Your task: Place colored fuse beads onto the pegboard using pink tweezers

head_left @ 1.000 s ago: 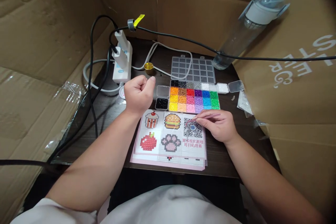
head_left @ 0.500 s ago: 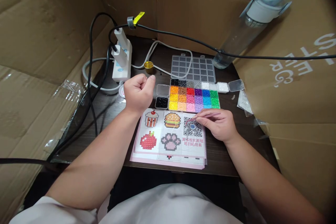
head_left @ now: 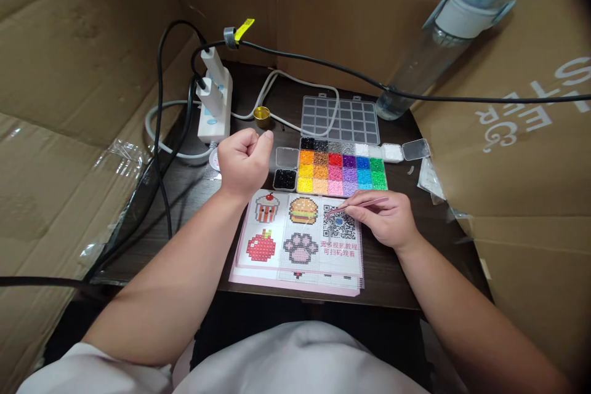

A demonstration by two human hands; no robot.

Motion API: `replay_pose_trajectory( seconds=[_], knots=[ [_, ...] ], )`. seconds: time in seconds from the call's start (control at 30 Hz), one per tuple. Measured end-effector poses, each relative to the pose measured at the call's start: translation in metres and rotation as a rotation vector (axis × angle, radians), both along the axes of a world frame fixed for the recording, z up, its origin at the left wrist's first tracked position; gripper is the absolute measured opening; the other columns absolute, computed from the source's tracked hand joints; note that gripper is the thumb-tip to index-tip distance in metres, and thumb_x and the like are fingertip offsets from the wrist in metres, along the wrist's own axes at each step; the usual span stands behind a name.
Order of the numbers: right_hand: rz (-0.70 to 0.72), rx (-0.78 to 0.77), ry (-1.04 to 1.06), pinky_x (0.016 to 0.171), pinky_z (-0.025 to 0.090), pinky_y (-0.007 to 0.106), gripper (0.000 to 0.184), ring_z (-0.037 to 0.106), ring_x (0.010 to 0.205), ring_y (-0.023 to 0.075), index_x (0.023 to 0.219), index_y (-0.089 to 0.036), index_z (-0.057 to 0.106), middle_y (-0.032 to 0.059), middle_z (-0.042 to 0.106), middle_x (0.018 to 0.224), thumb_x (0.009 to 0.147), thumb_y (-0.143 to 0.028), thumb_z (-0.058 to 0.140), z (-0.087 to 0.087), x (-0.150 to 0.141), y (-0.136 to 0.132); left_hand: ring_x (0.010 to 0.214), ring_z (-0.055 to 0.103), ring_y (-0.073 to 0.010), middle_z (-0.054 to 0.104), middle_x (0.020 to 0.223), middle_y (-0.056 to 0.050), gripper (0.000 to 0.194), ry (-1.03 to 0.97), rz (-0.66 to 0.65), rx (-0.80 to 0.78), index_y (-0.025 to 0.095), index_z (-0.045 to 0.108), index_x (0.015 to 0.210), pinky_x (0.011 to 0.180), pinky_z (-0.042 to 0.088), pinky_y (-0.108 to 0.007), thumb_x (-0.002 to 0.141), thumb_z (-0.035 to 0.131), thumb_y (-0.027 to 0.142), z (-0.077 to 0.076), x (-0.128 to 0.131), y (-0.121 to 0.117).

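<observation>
My left hand (head_left: 244, 160) is curled into a fist left of the bead box, thumb on top, with nothing showing in it. Pink tweezers (head_left: 362, 204) are pinched in my right hand (head_left: 388, 218), their tips over the left part of the QR code (head_left: 339, 228). Under them lies a pattern sheet (head_left: 281, 261) with pixel drawings of a cupcake, a burger, a red fruit and a paw; a clear pegboard seems to cover it. Whether the tips hold a bead is too small to tell. Just behind stands the bead box (head_left: 341, 172), filled with small beads sorted by colour.
Small open boxes hold black beads (head_left: 285, 180) and white beads (head_left: 392, 152). Behind are a gold cup (head_left: 261, 116), a power strip (head_left: 216, 114) with cables and a tilted water bottle (head_left: 429, 61). Cardboard walls (head_left: 351, 18) surround the table; a black cable (head_left: 314, 64) crosses above.
</observation>
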State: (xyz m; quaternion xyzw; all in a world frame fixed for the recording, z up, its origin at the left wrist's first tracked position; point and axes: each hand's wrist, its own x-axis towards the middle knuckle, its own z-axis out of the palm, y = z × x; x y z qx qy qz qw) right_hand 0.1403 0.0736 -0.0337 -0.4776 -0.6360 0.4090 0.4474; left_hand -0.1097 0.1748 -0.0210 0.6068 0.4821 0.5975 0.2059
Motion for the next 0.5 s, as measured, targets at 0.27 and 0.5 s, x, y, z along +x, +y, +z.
replay_pose_trajectory(
  seconds=[0.27, 0.5],
  knots=[
    [0.106, -0.021, 0.024, 0.064, 0.059, 0.030, 0.007, 0.073, 0.073, 0.0189, 0.082, -0.022, 0.078, 0.0057, 0.077, 0.082, 0.081, -0.025, 0.072, 0.0010, 0.0017, 0.0005, 0.047, 0.020, -0.0072, 0.020, 0.049, 0.005, 0.052, 0.000, -0.012, 0.009, 0.018, 0.018, 0.052, 0.047, 0.017, -0.030, 0.079, 0.062, 0.025, 0.0012, 0.0002, 0.0001],
    [0.093, 0.003, 0.001, 0.064, 0.059, 0.029, 0.007, 0.072, 0.073, 0.0172, 0.083, -0.022, 0.078, 0.0046, 0.077, 0.082, 0.081, -0.022, 0.072, 0.0009, 0.0009, 0.0006, 0.048, 0.021, -0.0072, 0.021, 0.049, 0.005, 0.052, -0.002, 0.002, 0.005, 0.018, 0.018, 0.053, 0.047, 0.018, -0.030, 0.078, 0.063, 0.025, 0.0006, 0.0006, -0.0001]
  ],
)
